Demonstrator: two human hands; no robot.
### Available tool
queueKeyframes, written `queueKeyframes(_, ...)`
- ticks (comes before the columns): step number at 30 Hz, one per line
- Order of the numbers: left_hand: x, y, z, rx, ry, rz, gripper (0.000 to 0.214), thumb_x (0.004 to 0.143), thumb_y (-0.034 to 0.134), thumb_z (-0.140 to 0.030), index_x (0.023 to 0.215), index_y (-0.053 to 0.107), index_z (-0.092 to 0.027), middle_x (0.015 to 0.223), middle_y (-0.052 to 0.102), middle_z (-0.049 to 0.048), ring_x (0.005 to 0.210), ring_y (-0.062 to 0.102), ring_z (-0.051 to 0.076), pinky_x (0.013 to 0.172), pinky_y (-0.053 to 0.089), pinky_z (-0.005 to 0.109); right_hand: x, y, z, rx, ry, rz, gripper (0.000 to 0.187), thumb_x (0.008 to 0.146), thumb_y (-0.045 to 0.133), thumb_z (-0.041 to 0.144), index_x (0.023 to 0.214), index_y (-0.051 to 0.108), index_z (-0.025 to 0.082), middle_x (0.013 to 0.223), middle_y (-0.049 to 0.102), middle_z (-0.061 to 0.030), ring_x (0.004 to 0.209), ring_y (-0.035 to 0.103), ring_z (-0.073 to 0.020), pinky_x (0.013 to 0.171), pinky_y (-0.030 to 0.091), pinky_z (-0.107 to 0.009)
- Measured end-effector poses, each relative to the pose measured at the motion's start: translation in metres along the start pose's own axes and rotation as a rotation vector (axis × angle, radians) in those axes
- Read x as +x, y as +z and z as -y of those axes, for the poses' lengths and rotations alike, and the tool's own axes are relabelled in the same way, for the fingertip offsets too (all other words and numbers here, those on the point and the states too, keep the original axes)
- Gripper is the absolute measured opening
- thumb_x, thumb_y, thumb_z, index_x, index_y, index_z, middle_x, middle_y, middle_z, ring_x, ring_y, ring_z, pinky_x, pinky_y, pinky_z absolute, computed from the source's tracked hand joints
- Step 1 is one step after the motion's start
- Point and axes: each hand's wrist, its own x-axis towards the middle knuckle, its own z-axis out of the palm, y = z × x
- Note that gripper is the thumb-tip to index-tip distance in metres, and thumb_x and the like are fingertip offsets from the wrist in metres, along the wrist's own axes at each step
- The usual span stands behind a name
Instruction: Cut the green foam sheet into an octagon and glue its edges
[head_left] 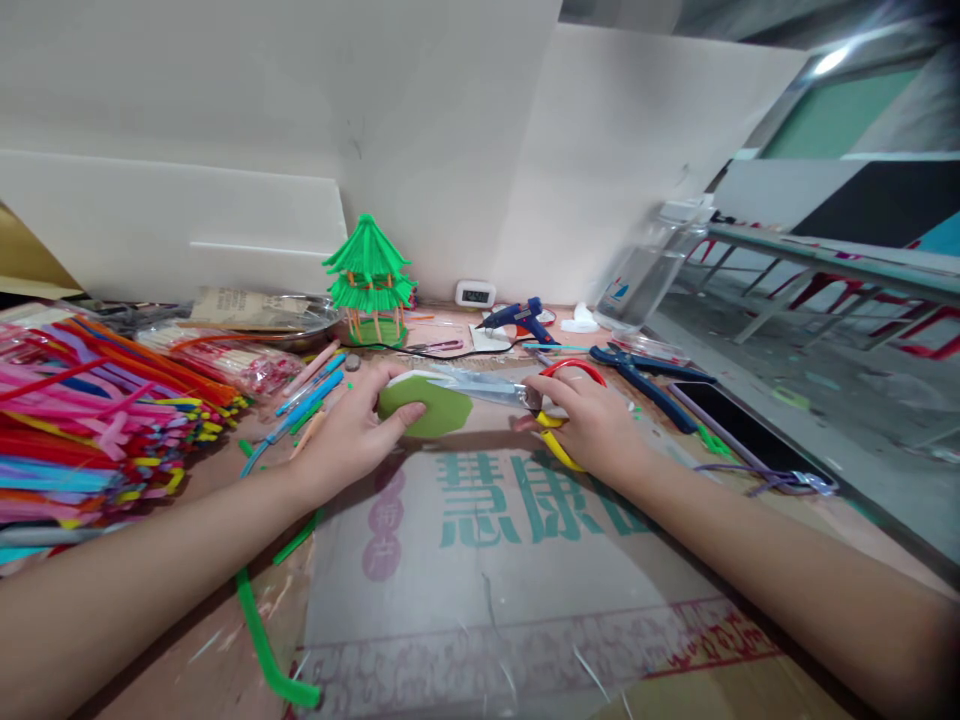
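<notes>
The left hand (356,425) has its fingers clamped on a flat, olive-green, many-sided piece (444,408) with a smooth face and straight edges, thumb pressed on the front. A pale layer shows along its upper edge; whether it is paper or card, I cannot tell. The piece is held up over a greyish cardboard sheet (480,590) printed with teal characters and a red patterned border. The right hand (596,425) has its fingers closed around the red and yellow handles of metal-bladed scissors (499,388), whose shiny blades lie along the piece's upper edge.

On the pinkish tabletop (195,650) behind stands a bright green two-tiered model pavilion (367,275), with ribbed, fuzzy-looking roofs on thin tan posts. A dark blue glue gun (521,318) sits to its right. At the left is a thick heap of multicoloured, fuzzy pipe cleaners (82,420), and nearer, one bent green pipe cleaner (259,640). Blue-handled pliers (652,385) lie beside a flat, dark-screened phone (757,430) at the right.
</notes>
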Motion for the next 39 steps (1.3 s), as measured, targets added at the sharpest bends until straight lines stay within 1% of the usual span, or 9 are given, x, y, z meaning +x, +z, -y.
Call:
queueKeyframes(5,-0.0009,-0.0008,0.0013,0.027,0.009,0.008,0.026,0.091,0.058,-0.039,0.112,0.055,-0.024,0.108,0.063,0.0025,0.097,0.061,0.022,0.082,0.051,0.033,0.0001,0.0003,-0.0004,-0.042,0.004,0.024,0.031,0.09,0.062,0.047,0.103,0.065,0.02,0.092,0.066,-0.0069,0.081,0.06,-0.0199,0.072,0.043,-0.029)
queueKeyframes(12,-0.0012,-0.0008,0.0015,0.029,-0.004,0.007,0.029,0.091,0.056,-0.04,0.115,0.055,-0.024,0.113,0.063,0.004,0.102,0.061,0.024,0.082,0.051,0.034,-0.0007,0.0009,-0.0024,-0.085,-0.008,0.049,0.031,0.091,0.06,0.047,0.105,0.065,0.02,0.094,0.066,-0.0071,0.083,0.059,-0.0206,0.072,0.041,-0.03)
queueKeyframes(18,-0.001,-0.0001,0.003,0.011,-0.005,-0.003,0.025,0.09,0.057,-0.04,0.11,0.054,-0.025,0.108,0.063,0.0039,0.097,0.061,0.024,0.079,0.051,0.033,-0.002,0.0002,-0.0027,-0.12,-0.015,0.051,0.028,0.092,0.059,0.046,0.103,0.066,0.021,0.092,0.066,-0.0066,0.082,0.058,-0.0204,0.069,0.039,-0.03)
queueKeyframes(22,-0.0012,-0.0001,0.0044,0.001,-0.014,-0.01,0.026,0.089,0.058,-0.04,0.11,0.055,-0.025,0.105,0.064,0.0033,0.095,0.062,0.024,0.077,0.052,0.034,-0.0035,0.0007,-0.0027,-0.157,-0.017,0.046,0.032,0.092,0.057,0.049,0.106,0.065,0.021,0.094,0.066,-0.0074,0.084,0.058,-0.0212,0.069,0.038,-0.031)
queueKeyframes(26,-0.0008,-0.0007,0.003,-0.001,-0.02,-0.01,0.026,0.089,0.059,-0.041,0.109,0.055,-0.025,0.104,0.064,0.0032,0.094,0.063,0.024,0.076,0.052,0.034,-0.0025,0.0008,-0.0013,-0.051,0.013,0.06,0.032,0.09,0.06,0.049,0.104,0.065,0.021,0.093,0.066,-0.0069,0.08,0.059,-0.0201,0.068,0.04,-0.03)
queueKeyframes(29,0.0002,-0.0005,0.0009,-0.023,-0.059,-0.016,0.026,0.087,0.062,-0.041,0.106,0.056,-0.024,0.101,0.065,0.0027,0.091,0.064,0.024,0.076,0.053,0.035,-0.0005,-0.0003,-0.0003,0.069,0.086,0.05,0.029,0.09,0.061,0.047,0.103,0.064,0.021,0.083,0.064,-0.0044,0.073,0.057,-0.0188,0.065,0.04,-0.029)
queueKeyframes(32,0.0012,0.0009,-0.0005,-0.085,-0.097,-0.02,0.027,0.085,0.065,-0.04,0.103,0.055,-0.023,0.099,0.065,0.0021,0.091,0.065,0.022,0.078,0.054,0.035,0.0012,-0.0012,-0.0005,0.093,0.15,0.013,0.032,0.089,0.061,0.049,0.104,0.064,0.02,0.075,0.061,-0.0032,0.066,0.054,-0.0187,0.059,0.038,-0.029)
queueKeyframes(36,0.0022,0.0017,-0.0006,-0.127,-0.077,-0.051,0.035,0.084,0.065,-0.034,0.114,0.051,-0.024,0.114,0.063,0.0035,0.104,0.063,0.022,0.086,0.054,0.035,0.0019,-0.001,-0.001,0.1,0.142,0.016,0.034,0.087,0.063,0.049,0.105,0.064,0.02,0.08,0.063,-0.0048,0.068,0.055,-0.0195,0.059,0.039,-0.03)
queueKeyframes(39,0.0026,0.0005,0.0005,-0.08,-0.08,-0.035,0.03,0.086,0.063,-0.033,0.113,0.054,-0.023,0.109,0.065,0.0042,0.1,0.063,0.022,0.084,0.053,0.035,0.0016,-0.0004,-0.001,0.119,0.134,0.005,0.035,0.087,0.064,0.048,0.108,0.063,0.02,0.083,0.064,-0.0054,0.069,0.056,-0.0194,0.062,0.04,-0.03)
